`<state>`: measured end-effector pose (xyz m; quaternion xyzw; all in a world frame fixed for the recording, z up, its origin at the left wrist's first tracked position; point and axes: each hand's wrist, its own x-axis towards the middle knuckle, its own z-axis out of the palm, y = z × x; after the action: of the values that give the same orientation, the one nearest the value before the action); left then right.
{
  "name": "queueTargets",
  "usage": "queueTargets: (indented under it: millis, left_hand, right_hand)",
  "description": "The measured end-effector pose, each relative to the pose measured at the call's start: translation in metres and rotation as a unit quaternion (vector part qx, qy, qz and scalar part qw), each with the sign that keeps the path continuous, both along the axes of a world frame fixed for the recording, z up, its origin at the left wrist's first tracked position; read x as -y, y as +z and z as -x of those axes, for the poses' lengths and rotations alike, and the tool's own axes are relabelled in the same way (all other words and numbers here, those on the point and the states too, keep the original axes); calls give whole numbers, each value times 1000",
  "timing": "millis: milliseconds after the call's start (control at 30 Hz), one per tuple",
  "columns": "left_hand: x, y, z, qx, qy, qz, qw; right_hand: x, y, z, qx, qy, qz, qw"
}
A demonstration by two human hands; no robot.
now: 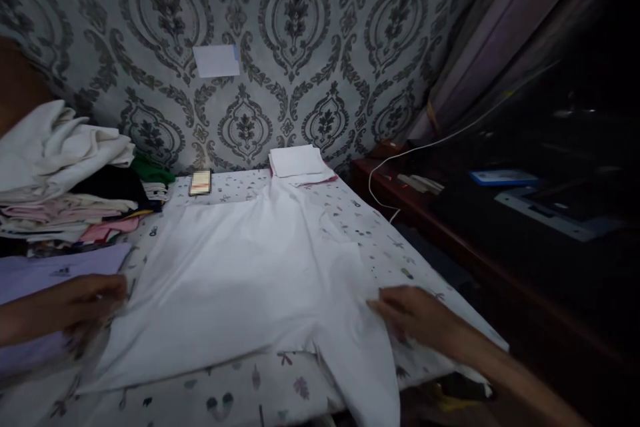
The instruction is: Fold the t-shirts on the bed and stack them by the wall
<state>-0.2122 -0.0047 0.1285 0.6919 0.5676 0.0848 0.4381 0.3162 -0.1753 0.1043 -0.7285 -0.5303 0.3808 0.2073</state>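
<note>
A white T-shirt (235, 267) lies spread sideways over the patterned sheet, its hem toward the left and its neck end toward the right. One sleeve (367, 373) hangs toward the near edge; the other points to the wall. My left hand (93, 307), somewhat blurred, has its fingers curled at the hem. At the neck end my right hand (413, 317) pinches the shirt's edge between thumb and fingers. Beneath and beside my left hand lies a lilac garment (60, 267) with a small dark logo.
A tall pile of folded clothes (65, 167) stands at the left. By the wall are a phone (201, 183) with a lit screen and a folded white stack (299, 163). To the right, a dark red wooden table (425, 210) carries a white cable (435, 143) and a blue-edged item (503, 178).
</note>
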Motion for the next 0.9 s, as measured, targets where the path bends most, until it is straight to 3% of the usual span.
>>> queueTargets:
  millis: [100,200,300,367,467,633,767,900]
  left_hand:
    - [-47,-1,-25,-65,-79,-9,995]
    - [-101,-7,-51,-137,-71,-163,974]
    - [-151,-16,-71,-190,-35,-286,939]
    - [-178,-23,-79,-204,-22,-307,929]
    - [-205,-34,-83,-213,-55,-290,931]
    - [-225,-49,-79,-213,-71,-226,948]
    - [-232,-55,-73,-216,-26,-203,955]
    - [-231,-54,-69,-192,11,-193,962]
  right_hand:
    - [-61,11,-4,93,16,-115,989]
    - [-139,10,5,153,27,-159,975]
    - [-219,0,20,168,-9,-167,971]
    - [-267,-9,30,169,-31,-169,971]
    - [-321,-23,43,154,-49,-163,973]
    - [-361,-44,49,117,-77,-164,976]
    - [-364,-53,47,68,-106,-186,974]
    - [-353,-47,43,-22,-140,-233,962]
